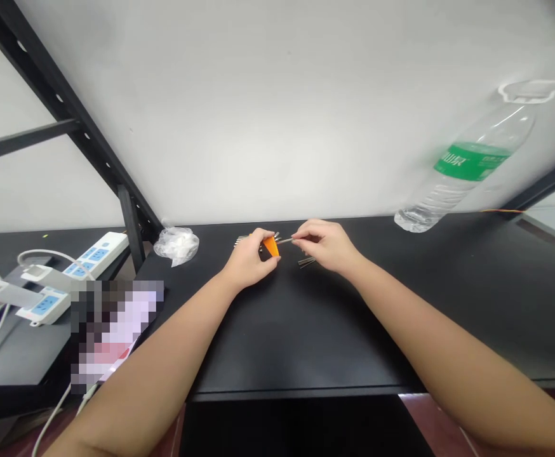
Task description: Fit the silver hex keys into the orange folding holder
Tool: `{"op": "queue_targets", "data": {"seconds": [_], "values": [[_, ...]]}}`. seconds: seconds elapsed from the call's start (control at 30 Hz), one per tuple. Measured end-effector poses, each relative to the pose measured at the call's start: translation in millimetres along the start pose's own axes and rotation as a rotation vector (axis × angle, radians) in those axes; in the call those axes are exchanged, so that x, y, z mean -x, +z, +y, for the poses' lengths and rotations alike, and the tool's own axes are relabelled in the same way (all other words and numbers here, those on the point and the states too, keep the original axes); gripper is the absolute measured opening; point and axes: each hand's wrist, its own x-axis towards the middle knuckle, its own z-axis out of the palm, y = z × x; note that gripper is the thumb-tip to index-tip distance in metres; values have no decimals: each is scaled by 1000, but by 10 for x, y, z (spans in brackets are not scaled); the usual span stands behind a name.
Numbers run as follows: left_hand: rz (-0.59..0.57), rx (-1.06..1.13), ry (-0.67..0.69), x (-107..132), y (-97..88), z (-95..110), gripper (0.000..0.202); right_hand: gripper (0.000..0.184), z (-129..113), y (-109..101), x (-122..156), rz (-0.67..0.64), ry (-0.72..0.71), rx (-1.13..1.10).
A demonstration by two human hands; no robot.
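Left hand and right hand meet over a smooth black tabletop. The left hand is clamped on a small, bright orange, angular holder, gripped between thumb and fingers; the holder lies inside this grip, its orange face showing on the side toward the right hand. The right thumb and fingertips are pinched together on one thin, silvery metal rod, which projects from the grip toward the holder's exposed face; whether its tip sits inside the holder cannot be told.

Counted: one orange holder; one rod in the right-hand pinch; a small cluster of thin metal rods projecting beyond the left hand's far side, too fine to number; and a few loose metal rods on the tabletop just below the right hand, overlapping and likewise not countable with certainty.

Surroundings: one large, clear plastic bottle with a green label and white handle, its base on the tabletop near the pale wall, to the right; one crumpled, translucent plastic bag to the left; and, beyond one slanting black metal post, two white power strips with blue socket panels.
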Motion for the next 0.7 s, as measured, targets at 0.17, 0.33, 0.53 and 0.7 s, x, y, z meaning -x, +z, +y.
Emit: {"op": "queue_targets", "data": {"seconds": [0.17, 0.33, 0.53, 0.7], "values": [[-6, -37, 11, 11, -10, 12, 45, 15, -84, -44, -19, -66, -88, 74], [14, -45, -36, 11, -7, -7, 45, 14, -97, -150, -26, -8, 0, 54], [11, -48, -42, 25, 6, 6, 45, 13, -92, -120, -20, -37, 27, 32], [24, -36, -53, 24, -15, -14, 47, 13, -111, -108, -15, -84, -32, 88]]}}
